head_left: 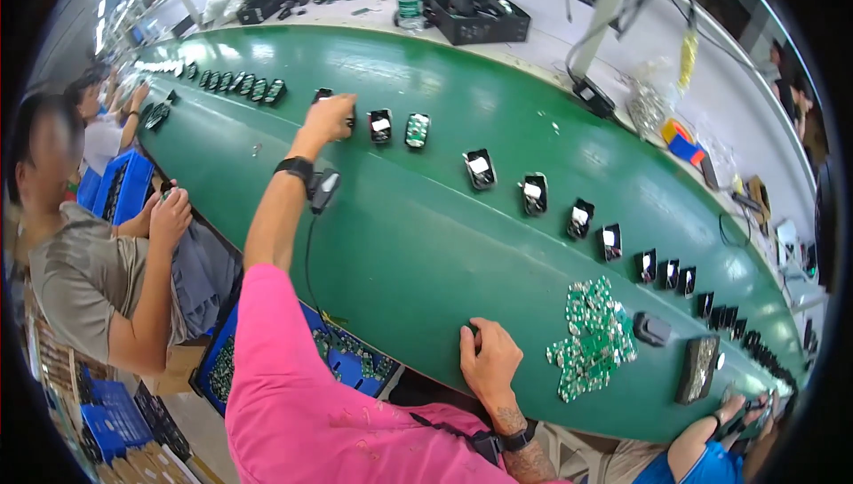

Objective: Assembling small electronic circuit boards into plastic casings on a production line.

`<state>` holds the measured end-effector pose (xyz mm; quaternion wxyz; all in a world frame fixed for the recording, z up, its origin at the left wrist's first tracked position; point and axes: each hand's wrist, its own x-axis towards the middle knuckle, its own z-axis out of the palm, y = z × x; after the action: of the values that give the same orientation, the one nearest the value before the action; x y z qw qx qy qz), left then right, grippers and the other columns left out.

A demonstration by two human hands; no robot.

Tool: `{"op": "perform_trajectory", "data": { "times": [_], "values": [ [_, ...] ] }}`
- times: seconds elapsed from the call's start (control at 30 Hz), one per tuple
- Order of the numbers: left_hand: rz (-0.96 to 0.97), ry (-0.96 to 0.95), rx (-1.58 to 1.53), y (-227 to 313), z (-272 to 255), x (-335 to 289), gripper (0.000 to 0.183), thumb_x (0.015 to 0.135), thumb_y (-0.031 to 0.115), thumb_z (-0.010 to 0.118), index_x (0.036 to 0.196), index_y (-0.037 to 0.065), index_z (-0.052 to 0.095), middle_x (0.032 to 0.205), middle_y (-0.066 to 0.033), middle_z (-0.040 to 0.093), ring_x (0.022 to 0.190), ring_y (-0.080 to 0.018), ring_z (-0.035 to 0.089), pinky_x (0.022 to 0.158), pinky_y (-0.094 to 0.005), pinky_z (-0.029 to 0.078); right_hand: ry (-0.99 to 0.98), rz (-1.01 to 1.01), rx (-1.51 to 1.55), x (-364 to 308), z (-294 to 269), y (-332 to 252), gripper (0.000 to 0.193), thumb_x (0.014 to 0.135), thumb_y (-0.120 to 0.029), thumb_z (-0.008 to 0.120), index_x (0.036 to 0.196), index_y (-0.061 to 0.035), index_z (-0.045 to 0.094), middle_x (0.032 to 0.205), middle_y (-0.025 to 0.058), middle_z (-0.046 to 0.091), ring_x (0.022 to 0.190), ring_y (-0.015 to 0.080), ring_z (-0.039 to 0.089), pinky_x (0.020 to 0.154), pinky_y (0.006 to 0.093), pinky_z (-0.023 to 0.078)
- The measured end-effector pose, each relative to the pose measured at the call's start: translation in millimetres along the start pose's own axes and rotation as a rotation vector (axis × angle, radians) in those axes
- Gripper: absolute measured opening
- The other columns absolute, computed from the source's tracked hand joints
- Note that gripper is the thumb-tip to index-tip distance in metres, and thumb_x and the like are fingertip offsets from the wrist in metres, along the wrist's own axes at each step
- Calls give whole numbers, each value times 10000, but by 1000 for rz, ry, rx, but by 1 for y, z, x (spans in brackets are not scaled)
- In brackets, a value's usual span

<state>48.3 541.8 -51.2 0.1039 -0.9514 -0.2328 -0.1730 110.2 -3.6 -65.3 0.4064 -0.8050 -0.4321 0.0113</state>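
My left hand reaches across the green bench with its fingers closed round a small black plastic case, which they partly cover. Just right of it stand an open black case with a white piece inside and a case holding a green circuit board. Close to the bench's near edge, my right hand is curled, thumb against fingers. Something dark shows at its fingertips, too small to name. A heap of green circuit boards lies to the right of this hand.
More open cases run along the bench to the far right; filled ones stand far left. A dark block lies near a co-worker's hands. Another person sits at left. A blue tray holds boards below the edge.
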Motion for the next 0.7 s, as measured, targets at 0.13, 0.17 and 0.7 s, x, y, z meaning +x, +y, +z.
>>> {"op": "perform_trajectory", "data": {
  "times": [0.13,0.17,0.7],
  "values": [
    [-259,-260,-153,77,-62,-15,594,706,234,770,1229,66,544,1081,-173,689,977,-409,657,818,-497,535,91,-11,58,3,1,7,120,845,-127,720,929,-56,673,742,87,642,651,284,637,597,389,507],
    [-197,-273,-167,115,-82,-30,606,709,228,764,1243,59,535,1066,-179,690,962,-408,662,815,-494,537,112,-31,92,7,3,6,116,849,-129,716,927,-55,672,753,94,648,666,295,644,607,401,513],
    [32,-264,-845,375,-149,-215,1098,651,276,886,1560,101,296,1581,-142,288,764,-283,645,655,-354,552,-190,165,-426,-30,-135,67,370,854,-44,651,1223,-61,639,930,156,572,818,350,629,687,456,516]
  ]
}}
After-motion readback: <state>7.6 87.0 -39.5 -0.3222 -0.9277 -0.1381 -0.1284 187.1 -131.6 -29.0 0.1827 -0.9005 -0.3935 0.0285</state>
